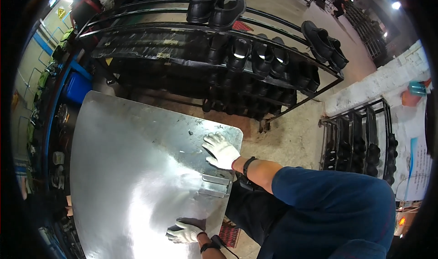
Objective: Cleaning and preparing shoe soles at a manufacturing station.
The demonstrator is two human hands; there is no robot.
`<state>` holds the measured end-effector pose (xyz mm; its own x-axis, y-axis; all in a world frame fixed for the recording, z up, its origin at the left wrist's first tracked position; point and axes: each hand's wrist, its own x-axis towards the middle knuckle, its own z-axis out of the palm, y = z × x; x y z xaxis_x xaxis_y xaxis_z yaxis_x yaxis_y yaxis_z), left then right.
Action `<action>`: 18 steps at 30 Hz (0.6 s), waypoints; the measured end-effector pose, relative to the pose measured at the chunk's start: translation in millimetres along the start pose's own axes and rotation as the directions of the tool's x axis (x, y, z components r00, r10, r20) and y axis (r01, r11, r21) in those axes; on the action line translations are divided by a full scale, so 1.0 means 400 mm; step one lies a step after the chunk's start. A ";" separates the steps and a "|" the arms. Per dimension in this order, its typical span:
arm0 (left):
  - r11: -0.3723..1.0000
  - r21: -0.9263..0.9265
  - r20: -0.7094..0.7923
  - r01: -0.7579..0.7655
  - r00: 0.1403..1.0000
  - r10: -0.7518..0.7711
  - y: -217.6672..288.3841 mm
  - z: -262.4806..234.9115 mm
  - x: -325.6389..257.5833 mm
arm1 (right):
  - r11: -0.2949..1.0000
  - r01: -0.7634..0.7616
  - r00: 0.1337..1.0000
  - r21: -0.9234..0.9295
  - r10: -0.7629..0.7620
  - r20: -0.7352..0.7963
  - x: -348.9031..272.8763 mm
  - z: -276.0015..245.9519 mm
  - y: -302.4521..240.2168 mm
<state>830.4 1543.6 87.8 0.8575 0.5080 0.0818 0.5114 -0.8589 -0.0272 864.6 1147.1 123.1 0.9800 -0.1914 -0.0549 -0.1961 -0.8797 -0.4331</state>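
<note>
A broad metal sheet tabletop (pixel 114 167) with rounded corners spreads in front of me, scuffed and shiny with glare. My right hand (pixel 222 152), in a white knit glove, lies flat near its far right corner with the fingers spread. Closer to the lower edge, my left hand (pixel 185 233), gloved likewise, rests on the metal with its fingers stretched out. Neither holds anything. Between them, at the table's right edge, sits a small metal channel-shaped bracket (pixel 214 186). A dark speck (pixel 190 132) lies left of my right hand.
Beyond the table stands a black metal rack (pixel 269 78) full of black shoes, with a pair of shoes (pixel 216 8) on top. A second shoe rack (pixel 358 140) stands by the white wall at right. At left are a blue bin (pixel 77 87) and a crowded line.
</note>
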 end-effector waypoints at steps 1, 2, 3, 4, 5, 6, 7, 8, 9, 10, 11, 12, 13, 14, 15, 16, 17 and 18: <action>1.000 0.000 0.017 0.007 1.000 -0.007 -0.001 0.003 0.002 | 1.000 -0.014 1.000 0.000 0.014 0.007 0.001 -0.001 -0.001; 1.000 -0.002 0.034 0.013 0.999 -0.013 -0.002 0.008 0.003 | 1.000 -0.028 1.000 -0.001 0.028 0.013 0.001 -0.003 -0.003; 1.000 -0.013 0.025 0.005 1.000 -0.005 -0.011 0.015 0.000 | 1.000 -0.021 1.000 -0.013 0.021 0.007 -0.004 -0.005 -0.007; 1.000 -0.017 0.017 0.019 1.000 -0.019 -0.015 0.014 0.002 | 1.000 -0.005 1.000 -0.013 0.005 0.005 -0.003 -0.006 -0.012; 1.000 -0.023 0.017 0.015 1.000 -0.015 -0.014 0.016 0.001 | 1.000 -0.011 1.000 -0.016 0.011 0.002 -0.006 -0.003 -0.011; 0.999 -0.030 0.017 0.010 1.000 -0.010 -0.013 0.018 0.000 | 1.000 -0.017 1.000 -0.020 0.017 -0.003 -0.007 -0.002 -0.009; 0.999 -0.035 0.013 0.018 1.000 -0.018 -0.012 0.020 -0.002 | 1.000 -0.015 1.000 -0.023 0.015 -0.002 -0.005 -0.002 -0.005; 0.999 -0.037 0.010 0.021 1.000 -0.021 -0.014 0.019 -0.001 | 1.000 -0.006 1.000 -0.023 0.006 -0.004 -0.003 -0.003 -0.008; 0.999 -0.039 0.006 0.024 1.000 -0.024 -0.013 0.019 -0.001 | 1.000 -0.010 1.000 -0.024 0.010 0.009 -0.002 -0.004 -0.012; 0.999 -0.042 0.002 0.030 1.000 -0.030 -0.013 0.017 -0.001 | 1.000 -0.014 1.000 -0.025 0.015 0.021 -0.001 -0.006 -0.016; 0.998 -0.052 0.020 0.033 0.999 -0.032 -0.005 0.008 -0.001 | 0.999 -0.012 1.000 -0.030 0.012 0.011 -0.001 -0.005 -0.012; 0.997 -0.061 0.038 0.036 0.999 -0.034 0.003 0.001 -0.002 | 0.999 -0.010 1.000 -0.033 0.010 0.006 -0.001 -0.005 -0.008; 0.997 -0.068 0.036 0.036 0.999 -0.034 0.009 -0.002 -0.002 | 0.999 -0.010 1.000 -0.037 0.011 0.011 -0.001 -0.006 -0.004; 0.997 -0.071 0.039 0.036 0.999 -0.034 0.009 -0.004 -0.001 | 0.999 -0.007 1.000 -0.039 0.008 0.017 0.002 -0.008 -0.004; 0.997 -0.073 0.041 0.036 0.999 -0.033 0.008 -0.003 0.000 | 0.999 -0.005 1.000 -0.036 0.006 0.023 0.003 -0.012 -0.005; 0.996 -0.080 0.037 0.038 0.999 -0.036 0.002 0.004 0.000 | 0.999 -0.001 1.000 -0.038 0.001 0.016 0.002 -0.014 -0.009; 0.997 -0.074 0.024 0.037 0.999 -0.035 -0.010 0.015 0.001 | 0.999 0.000 1.000 -0.038 0.001 0.017 0.003 -0.011 -0.014; 0.997 -0.067 0.013 0.035 0.999 -0.034 -0.025 0.027 0.003 | 0.999 0.000 1.000 -0.037 0.000 0.019 0.002 -0.008 -0.019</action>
<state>826.7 1553.4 77.4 0.8400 0.5380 0.0702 0.5364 -0.8429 0.0421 866.7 1152.2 129.5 0.9804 -0.1833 -0.0722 -0.1968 -0.8952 -0.4000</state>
